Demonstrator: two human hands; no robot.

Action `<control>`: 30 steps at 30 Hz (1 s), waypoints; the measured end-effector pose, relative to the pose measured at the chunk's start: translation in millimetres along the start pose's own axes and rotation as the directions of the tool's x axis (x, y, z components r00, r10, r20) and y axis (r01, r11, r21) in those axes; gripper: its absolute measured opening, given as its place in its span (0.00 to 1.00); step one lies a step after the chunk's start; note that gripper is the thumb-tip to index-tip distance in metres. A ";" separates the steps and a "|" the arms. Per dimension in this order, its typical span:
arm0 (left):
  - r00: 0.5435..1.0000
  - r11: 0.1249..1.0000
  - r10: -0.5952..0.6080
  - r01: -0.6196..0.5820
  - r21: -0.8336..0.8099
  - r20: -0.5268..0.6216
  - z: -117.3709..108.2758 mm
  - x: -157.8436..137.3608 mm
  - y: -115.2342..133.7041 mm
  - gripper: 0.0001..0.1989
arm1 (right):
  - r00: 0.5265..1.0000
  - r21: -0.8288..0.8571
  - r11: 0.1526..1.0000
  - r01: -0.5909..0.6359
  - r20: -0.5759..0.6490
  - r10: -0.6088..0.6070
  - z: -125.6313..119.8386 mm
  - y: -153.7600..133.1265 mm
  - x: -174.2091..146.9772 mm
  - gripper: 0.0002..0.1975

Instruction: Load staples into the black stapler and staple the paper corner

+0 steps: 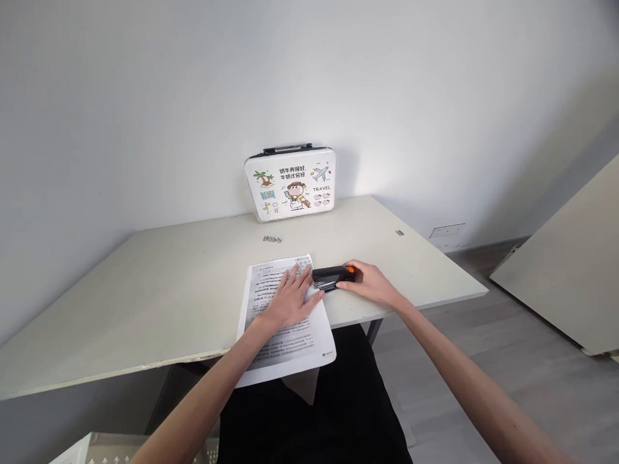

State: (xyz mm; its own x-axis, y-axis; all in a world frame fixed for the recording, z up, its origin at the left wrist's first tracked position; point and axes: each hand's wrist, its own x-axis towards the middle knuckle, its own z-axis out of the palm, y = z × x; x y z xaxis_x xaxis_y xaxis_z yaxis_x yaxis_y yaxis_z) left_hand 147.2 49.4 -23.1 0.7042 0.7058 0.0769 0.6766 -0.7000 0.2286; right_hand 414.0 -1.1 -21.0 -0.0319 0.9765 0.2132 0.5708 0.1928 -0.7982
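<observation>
My left hand (pixel 290 298) lies flat with fingers spread on a printed sheet of paper (pixel 285 353). The sheet's lower end hangs over the table's front edge. In my right hand (pixel 367 281) is a black stapler (pixel 331 276) with an orange part at its rear, gripped at that end. Its front end meets the right edge of the paper, close to my left fingertips. Whether the paper sits between its jaws I cannot tell.
A white case (pixel 293 183) with cartoon prints stands against the wall at the table's back. Several staple strips (pixel 272 239) lie in front of it, and another small strip (pixel 399 232) rests at the right. A white board-like panel (pixel 570 270) stands on the floor at right.
</observation>
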 end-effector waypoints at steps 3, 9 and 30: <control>1.000 1.000 0.001 -0.001 -0.005 -0.014 3.2 0.0 1.5 0.39 | 1.000 -0.013 1.000 0.003 -0.009 -0.003 0.8 3.4 0.4 0.20; 1.000 1.000 -0.002 0.001 -0.019 -0.021 5.5 -1.0 4.1 0.41 | 1.000 -0.028 1.000 0.009 -0.001 -0.009 2.4 8.5 0.0 0.19; 0.996 0.995 -0.086 0.087 -0.047 0.019 5.4 -1.1 14.8 0.45 | 0.978 -0.231 0.969 0.090 0.205 -0.042 31.7 -65.8 68.5 0.33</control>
State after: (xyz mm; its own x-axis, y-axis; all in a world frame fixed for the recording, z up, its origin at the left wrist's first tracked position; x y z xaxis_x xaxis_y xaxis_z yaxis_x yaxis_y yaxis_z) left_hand 157.6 37.7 -25.1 0.6476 0.7610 0.0382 0.7241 -0.6302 0.2803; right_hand 348.3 56.1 28.2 -0.2237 0.9664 0.1264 0.7395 0.2527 -0.6239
